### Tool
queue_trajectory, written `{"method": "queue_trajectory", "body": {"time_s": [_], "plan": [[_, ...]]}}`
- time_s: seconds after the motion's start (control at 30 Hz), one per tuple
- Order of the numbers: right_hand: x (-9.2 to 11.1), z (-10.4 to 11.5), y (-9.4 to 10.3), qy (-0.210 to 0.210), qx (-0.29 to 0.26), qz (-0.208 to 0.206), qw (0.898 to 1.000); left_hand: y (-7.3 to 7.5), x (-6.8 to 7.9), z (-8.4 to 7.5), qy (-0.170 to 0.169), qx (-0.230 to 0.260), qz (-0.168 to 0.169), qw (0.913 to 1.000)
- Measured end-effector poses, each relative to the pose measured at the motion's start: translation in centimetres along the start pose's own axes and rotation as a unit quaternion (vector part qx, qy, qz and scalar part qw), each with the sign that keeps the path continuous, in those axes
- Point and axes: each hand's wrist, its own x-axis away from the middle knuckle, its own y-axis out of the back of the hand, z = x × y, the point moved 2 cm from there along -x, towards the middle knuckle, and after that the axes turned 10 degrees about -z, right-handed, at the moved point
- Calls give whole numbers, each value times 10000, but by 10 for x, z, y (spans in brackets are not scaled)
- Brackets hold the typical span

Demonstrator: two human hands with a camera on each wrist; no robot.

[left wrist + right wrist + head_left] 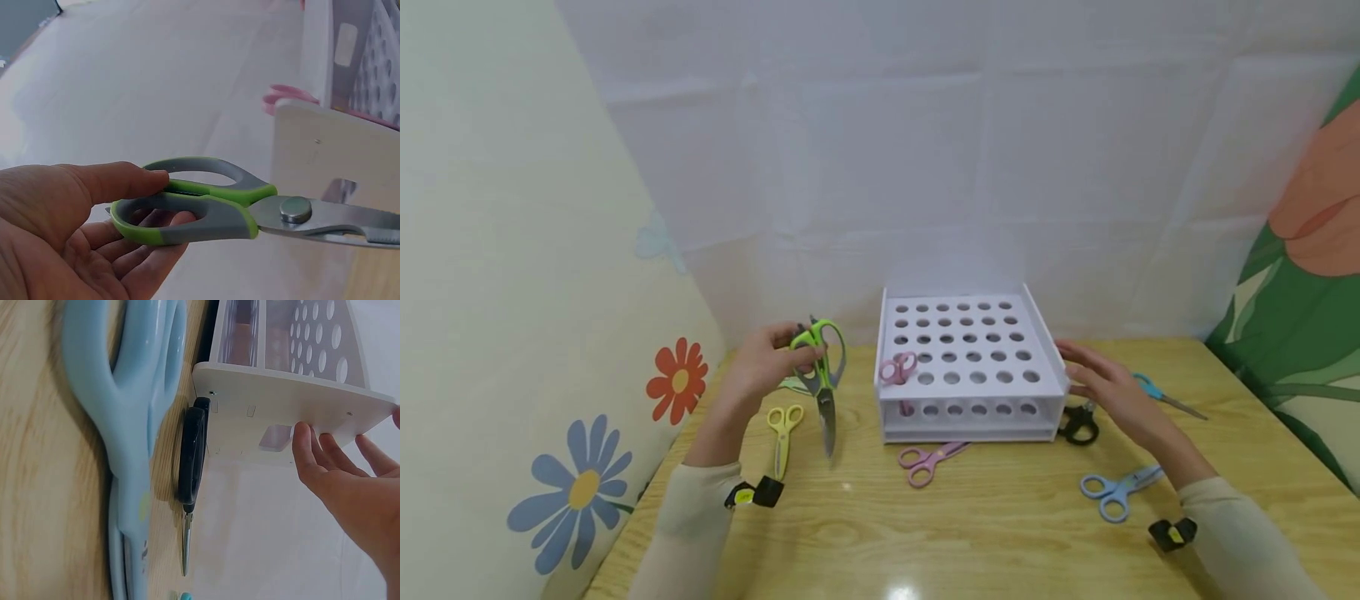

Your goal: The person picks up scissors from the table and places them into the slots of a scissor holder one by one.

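Note:
My left hand [758, 365] pinches the handles of green-and-grey scissors [825, 408] between thumb and fingers, above the table left of a white rack [970, 435] full of round holes. The blades point downward. In the left wrist view the metal pivot and the handle loops show plainly. Small pink scissors [897, 369] stand blades down in a hole at the rack's front left. Against the rack's right side rest the fingertips of my right hand [1112, 396], its fingers only slightly bent. Black-handled scissors [192, 453] lie beside the rack, under that hand.
Yellow scissors [782, 437] lie on the wooden table [865, 542] at the left, with pale green handles [793, 384] partly hidden behind. Purple-pink scissors [925, 461] lie before the rack. Light-blue scissors [1116, 492] and teal-handled scissors [1150, 387] lie at the right.

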Motion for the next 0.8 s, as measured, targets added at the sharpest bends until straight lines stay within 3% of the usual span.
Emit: {"method": "queue_trajectory", "body": {"time_s": [0.27,0.47,0.8], "plan": [[-4,-4,-1,13,24,-6,10000,4,13,-23,-232,402,-588,9972],[-3,-6,0,80,-51,-10,10000,7,24,-39,-638,641,-969,9912],[-3,-6,-1,13,-5,23,10000,8,35,-50,-1042,1345,-1162,9785]]}}
